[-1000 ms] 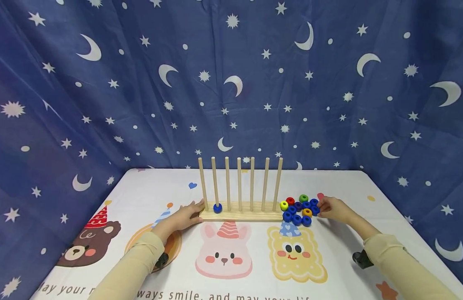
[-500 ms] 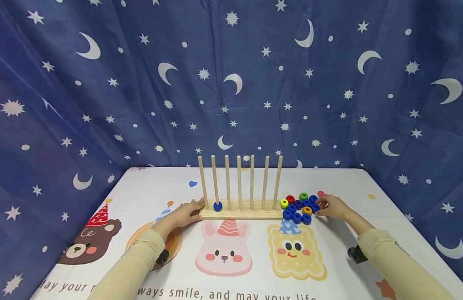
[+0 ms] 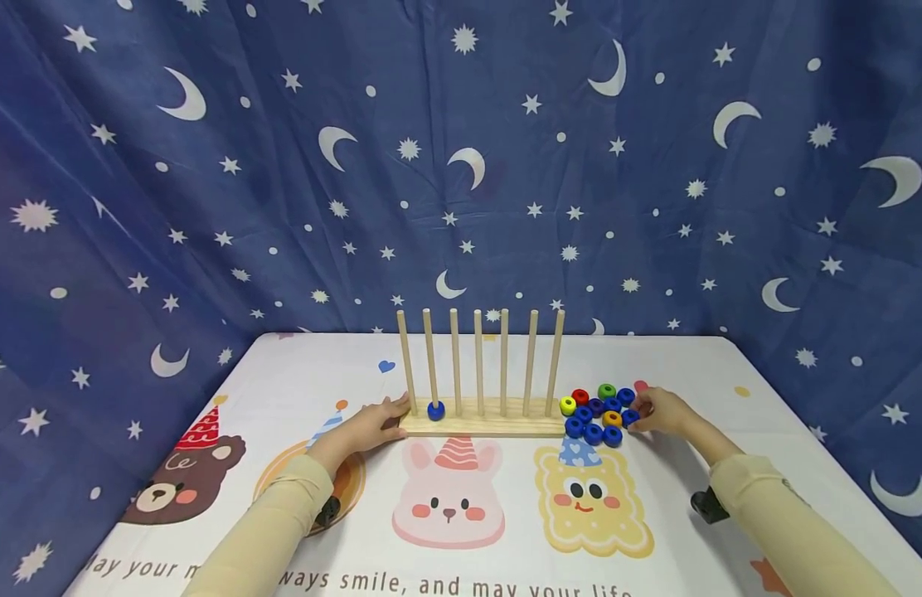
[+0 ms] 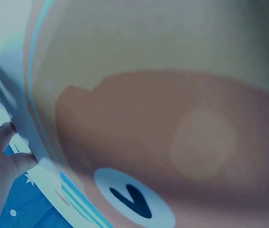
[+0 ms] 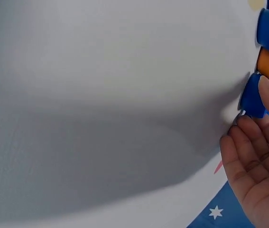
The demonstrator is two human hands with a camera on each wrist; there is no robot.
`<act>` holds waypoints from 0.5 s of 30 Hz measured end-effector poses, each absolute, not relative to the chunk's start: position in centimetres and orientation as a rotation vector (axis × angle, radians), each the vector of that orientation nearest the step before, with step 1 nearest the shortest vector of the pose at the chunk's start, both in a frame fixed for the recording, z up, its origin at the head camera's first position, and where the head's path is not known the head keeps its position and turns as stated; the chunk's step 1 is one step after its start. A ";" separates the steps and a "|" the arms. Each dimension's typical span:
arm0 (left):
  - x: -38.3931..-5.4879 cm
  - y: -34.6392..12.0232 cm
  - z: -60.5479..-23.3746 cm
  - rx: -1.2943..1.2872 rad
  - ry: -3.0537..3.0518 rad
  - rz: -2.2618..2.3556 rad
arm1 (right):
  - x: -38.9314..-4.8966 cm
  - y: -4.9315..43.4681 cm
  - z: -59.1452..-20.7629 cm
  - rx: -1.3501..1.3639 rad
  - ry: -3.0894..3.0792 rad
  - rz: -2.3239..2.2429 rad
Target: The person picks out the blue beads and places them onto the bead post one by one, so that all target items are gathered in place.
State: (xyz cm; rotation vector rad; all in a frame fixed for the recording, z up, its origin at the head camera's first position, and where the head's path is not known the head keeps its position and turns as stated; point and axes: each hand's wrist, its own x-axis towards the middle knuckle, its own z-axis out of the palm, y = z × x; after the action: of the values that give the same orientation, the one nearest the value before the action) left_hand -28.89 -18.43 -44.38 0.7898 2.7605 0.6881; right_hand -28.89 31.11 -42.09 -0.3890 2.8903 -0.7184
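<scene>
A wooden peg rack (image 3: 483,427) with several upright pegs stands mid-table, with one blue bead (image 3: 435,411) at the foot of its second peg from the left. My left hand (image 3: 369,424) holds the rack's left end, thumb at the front corner and fingers farther back. In the left wrist view only part of that hand (image 4: 1,161) shows, at the left edge. Beyond the rack's right end, my right hand (image 3: 661,412) pinches a blue bead (image 5: 254,96) at the right side of a bead cluster. Its thumb lies on the bead; other fingers are partly hidden behind it.
The cluster holds several blue beads (image 3: 593,434), a yellow bead (image 3: 568,405), a red bead (image 3: 579,397), a green bead (image 3: 606,391) and an orange bead (image 3: 613,419). A printed white cloth (image 3: 521,518) covers the table. A blue curtain (image 3: 401,265) hangs behind.
My right hand has shifted slightly left and closer to the cluster, with the blue bead at its fingertips. The left hand stays at the rack's end.
</scene>
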 end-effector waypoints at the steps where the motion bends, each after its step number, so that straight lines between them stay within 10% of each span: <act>1: -28.9 -18.4 -44.4 0.786 2.760 0.690 | -28.8 31.2 -42.1 -0.385 2.895 -0.723; 15: -29.1 -18.3 -44.4 0.768 2.758 0.678 | -28.5 31.0 -41.5 -0.381 2.894 -0.699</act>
State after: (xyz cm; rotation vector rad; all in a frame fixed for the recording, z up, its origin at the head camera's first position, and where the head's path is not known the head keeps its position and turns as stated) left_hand -29.09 -18.35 -44.35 0.7676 2.7581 0.6782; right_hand -28.51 30.96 -41.54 -0.3811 2.8943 -0.6991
